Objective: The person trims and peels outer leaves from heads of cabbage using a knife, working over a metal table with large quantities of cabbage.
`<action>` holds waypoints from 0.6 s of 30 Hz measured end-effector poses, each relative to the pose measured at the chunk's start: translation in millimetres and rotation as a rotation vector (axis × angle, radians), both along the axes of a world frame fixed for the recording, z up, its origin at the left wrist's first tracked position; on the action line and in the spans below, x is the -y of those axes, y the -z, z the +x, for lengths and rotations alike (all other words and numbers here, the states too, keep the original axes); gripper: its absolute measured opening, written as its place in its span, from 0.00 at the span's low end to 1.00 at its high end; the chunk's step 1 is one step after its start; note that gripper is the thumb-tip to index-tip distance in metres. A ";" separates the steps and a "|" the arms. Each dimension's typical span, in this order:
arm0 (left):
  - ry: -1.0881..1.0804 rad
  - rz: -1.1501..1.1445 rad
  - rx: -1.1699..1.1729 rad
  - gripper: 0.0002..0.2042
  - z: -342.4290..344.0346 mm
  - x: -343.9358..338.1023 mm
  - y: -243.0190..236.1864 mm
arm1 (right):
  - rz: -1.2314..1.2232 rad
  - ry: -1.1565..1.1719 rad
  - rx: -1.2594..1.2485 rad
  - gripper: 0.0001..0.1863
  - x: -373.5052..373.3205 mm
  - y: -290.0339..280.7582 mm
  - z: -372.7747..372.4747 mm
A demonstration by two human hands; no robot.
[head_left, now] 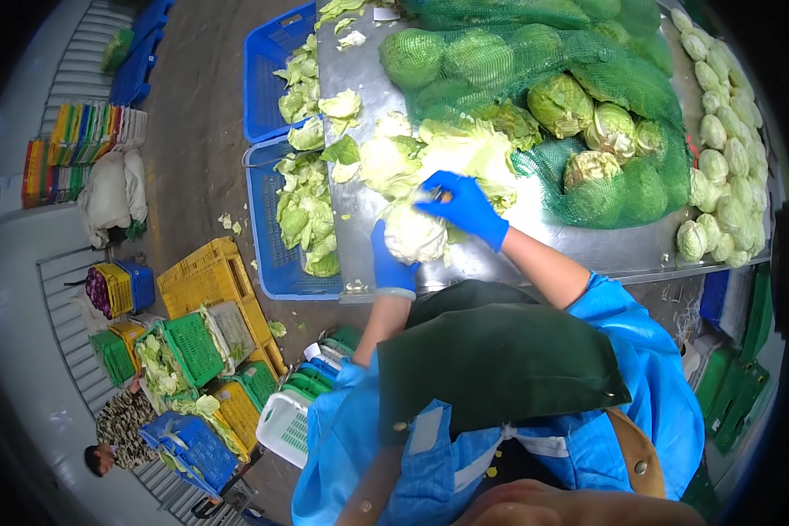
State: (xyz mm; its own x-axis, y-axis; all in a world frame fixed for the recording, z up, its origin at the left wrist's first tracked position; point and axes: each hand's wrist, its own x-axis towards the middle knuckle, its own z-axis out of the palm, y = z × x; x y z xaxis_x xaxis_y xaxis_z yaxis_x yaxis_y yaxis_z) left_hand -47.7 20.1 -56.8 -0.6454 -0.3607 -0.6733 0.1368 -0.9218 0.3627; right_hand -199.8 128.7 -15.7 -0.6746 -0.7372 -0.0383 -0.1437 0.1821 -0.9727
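A pale trimmed cabbage (pixel 416 232) rests on a steel table (pixel 359 79), cupped at its left side by my blue-gloved left hand (pixel 390 259). My gloved right hand (pixel 460 209) is at the cabbage's upper right, fingers closed on a small tool (pixel 440 195), seemingly a knife, its blade hard to make out. Loose pale leaves (pixel 465 153) lie just beyond both hands. Green mesh sacks (pixel 508 53) of cabbages cover the back of the table, some heads (pixel 559 103) showing uncovered at a sack's opening.
Trimmed cabbages (pixel 719 175) line the table's right end. Two blue crates (pixel 263 61) with leaves stand along its left edge. Colored crates (pixel 184 351), a yellow pallet (pixel 202 272) and nested baskets (pixel 280 430) stand at lower left, near a person in camouflage (pixel 123 425).
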 end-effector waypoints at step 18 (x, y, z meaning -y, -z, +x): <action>0.253 -1.404 0.172 0.24 27.9 24.8 5.6 | 0.240 0.154 -0.336 0.23 -11.3 3.8 -55.7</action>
State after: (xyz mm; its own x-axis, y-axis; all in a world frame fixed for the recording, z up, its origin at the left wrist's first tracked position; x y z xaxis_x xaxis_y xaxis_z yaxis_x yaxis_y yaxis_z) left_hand -19.9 -4.7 -62.4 -0.7401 -0.6696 0.0617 -0.1117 0.2129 0.9707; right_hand -255.5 140.0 -19.5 -0.7802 -0.6240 0.0442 -0.3983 0.4409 -0.8044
